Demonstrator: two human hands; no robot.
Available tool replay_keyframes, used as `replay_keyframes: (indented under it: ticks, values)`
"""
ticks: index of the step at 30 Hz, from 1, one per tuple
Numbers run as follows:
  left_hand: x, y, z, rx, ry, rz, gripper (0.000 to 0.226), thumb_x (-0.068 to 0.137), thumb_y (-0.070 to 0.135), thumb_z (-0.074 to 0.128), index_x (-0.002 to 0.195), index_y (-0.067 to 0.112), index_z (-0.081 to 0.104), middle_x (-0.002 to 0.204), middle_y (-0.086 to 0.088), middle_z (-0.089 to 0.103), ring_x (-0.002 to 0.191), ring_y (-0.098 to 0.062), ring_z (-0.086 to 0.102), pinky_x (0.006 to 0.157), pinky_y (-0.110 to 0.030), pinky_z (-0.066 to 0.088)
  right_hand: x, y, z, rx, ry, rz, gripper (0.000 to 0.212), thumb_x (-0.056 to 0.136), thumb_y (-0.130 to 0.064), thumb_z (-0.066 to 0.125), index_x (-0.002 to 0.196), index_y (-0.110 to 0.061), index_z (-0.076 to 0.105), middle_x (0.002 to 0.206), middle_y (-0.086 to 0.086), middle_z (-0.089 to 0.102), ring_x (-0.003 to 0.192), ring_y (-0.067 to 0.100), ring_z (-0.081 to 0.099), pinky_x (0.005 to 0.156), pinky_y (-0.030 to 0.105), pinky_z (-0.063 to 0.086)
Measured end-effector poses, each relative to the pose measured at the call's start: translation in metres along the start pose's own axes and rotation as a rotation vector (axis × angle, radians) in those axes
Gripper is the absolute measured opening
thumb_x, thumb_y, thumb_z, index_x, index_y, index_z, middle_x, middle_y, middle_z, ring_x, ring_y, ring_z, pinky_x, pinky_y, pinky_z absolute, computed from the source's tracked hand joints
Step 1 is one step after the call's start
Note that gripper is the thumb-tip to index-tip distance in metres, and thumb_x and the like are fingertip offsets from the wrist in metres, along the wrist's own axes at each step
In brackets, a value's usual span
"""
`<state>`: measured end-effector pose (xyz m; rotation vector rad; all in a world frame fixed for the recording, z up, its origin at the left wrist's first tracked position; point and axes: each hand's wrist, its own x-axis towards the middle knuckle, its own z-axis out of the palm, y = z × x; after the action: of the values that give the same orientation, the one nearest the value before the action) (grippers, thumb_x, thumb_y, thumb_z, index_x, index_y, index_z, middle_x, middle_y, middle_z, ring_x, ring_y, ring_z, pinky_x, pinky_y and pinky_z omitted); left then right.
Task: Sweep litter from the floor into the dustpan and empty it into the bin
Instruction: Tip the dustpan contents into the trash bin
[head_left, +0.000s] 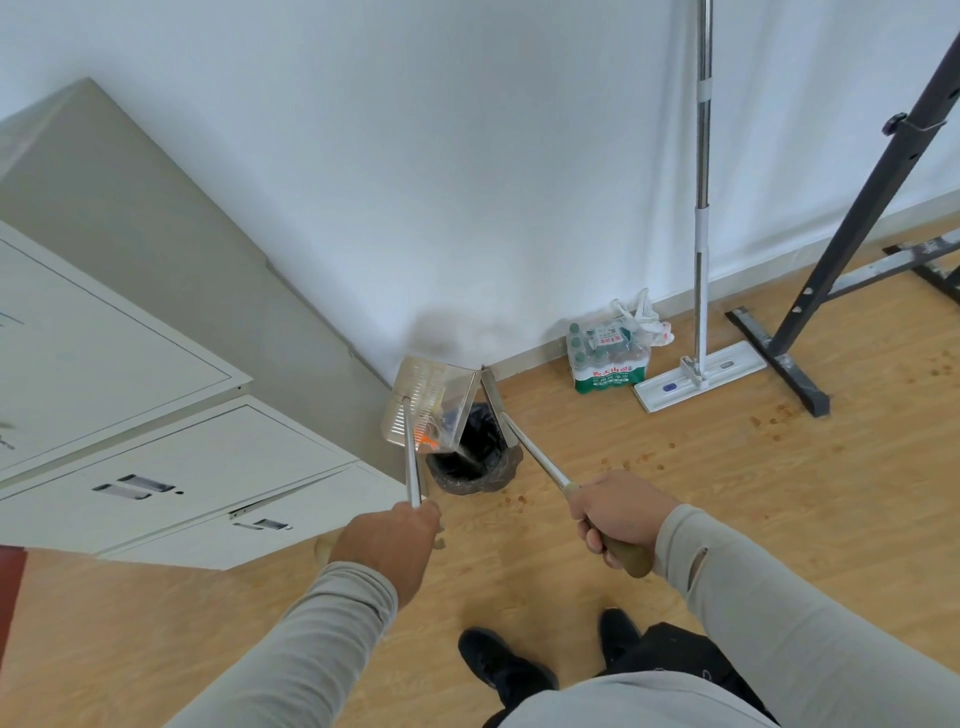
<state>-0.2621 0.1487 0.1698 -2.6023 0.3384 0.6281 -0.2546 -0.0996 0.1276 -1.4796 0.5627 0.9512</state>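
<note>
I am standing in front of the bin (475, 462), a small round one with a black bag in it, on the floor right beside the grey cabinet (156, 364). My left hand (387, 551) is curled tight round the shiny metal pole of the dustpan (431, 402). The pole runs straight away from me, from my hand up to the pan. The pan is tipped up over the near-cabinet side of the bin, with its open mouth pointing down into the black bag. Inside the pan I can see some litter (428, 441), an orange bit and something clear. I think some of it is sliding out, but it is blurry there, so I can't be sure.

My right hand (613, 519) is wrapped round the brown handle of the broom (493, 405). Its stick slants away from me toward the bin, and its head sits just above the bin's rim, right next to the pan's edge.

So the bin is straight ahead of both hands, and my left hand is the one that does the tipping. I think the next thing is to tip the pan more so it all drops in. The pan must stay over the hole, or bits may fall on the floor.

There are still little brown crumbs (649, 457) on the wood floor, on the side of the bin away from the cabinet. So I think more sweeping is left.

Farther along the wall from the bin are a pack of water bottles (608, 358) and a flat mop (698, 374).
</note>
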Motion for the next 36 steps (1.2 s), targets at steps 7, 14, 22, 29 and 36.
replay_keyframes:
  ticks: [7, 14, 22, 29, 36]
  values:
    - [0.001, -0.003, 0.002, 0.006, 0.002, 0.007, 0.047, 0.092, 0.005, 0.053, 0.136, 0.019, 0.043, 0.117, -0.005, 0.064, 0.098, -0.027, 0.07, 0.081, -0.039, 0.057, 0.001, 0.0, 0.0, -0.005, 0.011, 0.004, 0.012, 0.088, -0.006, 0.048, 0.093, -0.004, 0.059, 0.073, 0.011, 0.053, 0.047, 0.015, 0.045, 0.049, 0.026, 0.037]
    - [0.001, -0.003, 0.002, -0.035, -0.003, -0.015, 0.05, 0.091, 0.005, 0.051, 0.138, 0.022, 0.042, 0.116, -0.004, 0.063, 0.099, -0.028, 0.069, 0.079, -0.038, 0.054, -0.001, -0.003, 0.0, -0.008, -0.003, 0.011, 0.011, 0.087, -0.004, 0.047, 0.091, -0.004, 0.058, 0.071, 0.01, 0.052, 0.047, 0.015, 0.045, 0.047, 0.025, 0.037]
    - [0.005, 0.001, 0.001, -0.041, -0.003, -0.001, 0.048, 0.091, 0.006, 0.051, 0.136, 0.022, 0.044, 0.117, -0.004, 0.063, 0.1, -0.028, 0.069, 0.081, -0.039, 0.055, -0.001, -0.005, -0.003, -0.002, -0.005, 0.01, 0.009, 0.088, -0.004, 0.048, 0.089, -0.005, 0.056, 0.066, 0.008, 0.052, 0.046, 0.014, 0.045, 0.044, 0.022, 0.037]
    - [0.006, 0.0, -0.001, -0.014, 0.007, -0.011, 0.047, 0.093, 0.007, 0.052, 0.136, 0.021, 0.043, 0.114, -0.004, 0.064, 0.095, -0.027, 0.07, 0.077, -0.037, 0.055, 0.0, -0.008, -0.003, -0.004, -0.01, 0.021, 0.009, 0.089, -0.004, 0.047, 0.089, -0.004, 0.056, 0.072, 0.01, 0.051, 0.048, 0.014, 0.044, 0.045, 0.023, 0.036]
    - [0.009, -0.001, -0.005, -0.018, 0.005, -0.017, 0.05, 0.092, 0.006, 0.05, 0.138, 0.022, 0.042, 0.118, -0.004, 0.063, 0.098, -0.026, 0.069, 0.08, -0.037, 0.055, -0.001, -0.01, 0.001, 0.0, -0.014, 0.032, 0.011, 0.089, -0.004, 0.047, 0.093, -0.005, 0.057, 0.079, 0.012, 0.052, 0.049, 0.013, 0.044, 0.045, 0.022, 0.037]
